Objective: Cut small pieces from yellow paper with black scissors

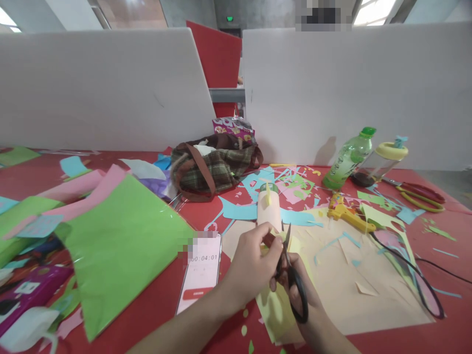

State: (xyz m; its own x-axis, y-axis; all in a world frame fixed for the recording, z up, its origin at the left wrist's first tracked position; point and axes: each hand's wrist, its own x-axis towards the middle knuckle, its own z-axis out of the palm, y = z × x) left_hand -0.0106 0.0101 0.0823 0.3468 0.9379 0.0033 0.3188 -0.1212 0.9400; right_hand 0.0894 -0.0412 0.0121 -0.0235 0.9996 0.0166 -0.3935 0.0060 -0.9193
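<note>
My left hand [254, 263] pinches a piece of pale yellow paper [275, 309] near its top edge, low in the middle of the view. My right hand [306, 300] grips black scissors [293, 275], thumb and fingers through the handles, blades pointing up and slightly apart at the yellow paper. Just beyond the hands stands a cream paper-wrapped bottle [268, 209] with a green cap. All of this is over a beige sheet [354, 285] on the red table [155, 305].
A phone [201, 273] showing a timer lies left of my hands. Large green paper [121, 246] and pink sheets lie at left. A plaid bag [216, 167], green bottle [348, 160], yellow-lidded cup [381, 162], yellow glue gun [348, 214] with black cord, red-yellow scissors [420, 194] and paper scraps surround.
</note>
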